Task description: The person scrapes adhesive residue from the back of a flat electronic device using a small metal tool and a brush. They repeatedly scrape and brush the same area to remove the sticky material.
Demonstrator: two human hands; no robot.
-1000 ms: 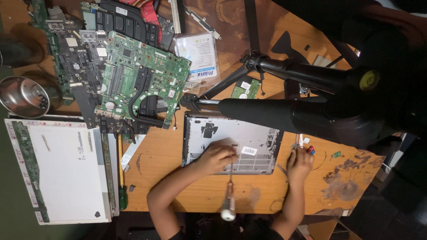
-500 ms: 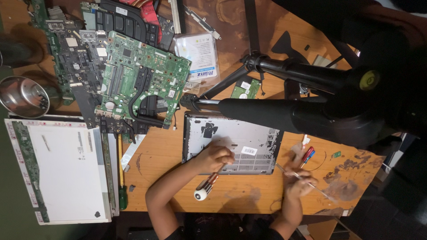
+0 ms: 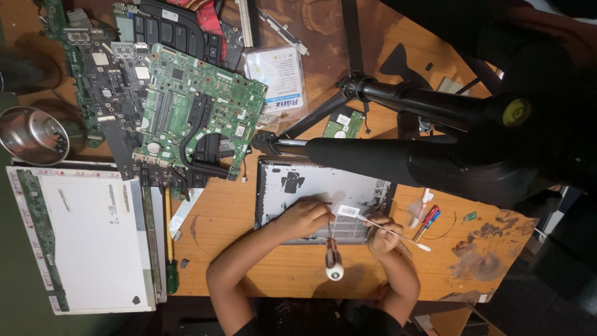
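clear plastic package (image 3: 277, 78) top centre, white screen panel (image 3: 87, 239) left

A worn orange-brown wooden table (image 3: 261, 274) fills the scene, its right end blotched with dark stains (image 3: 482, 261). A black tripod (image 3: 398, 99) looms across the far right. Dim floor lies left and right, in shadow.

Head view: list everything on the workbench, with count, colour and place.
laptop base cover: one, grey, centre.
green motherboard: one, upper left.
dark circuit board: one, far left.
display panel: one, white, lower left.
metal bowl: one, silver, left edge.
tripod: one, black, across right.
small screwdrivers: two, red and blue, right of cover.
left hand: on cover, holding screwdriver.
right hand: holding thin white stick.
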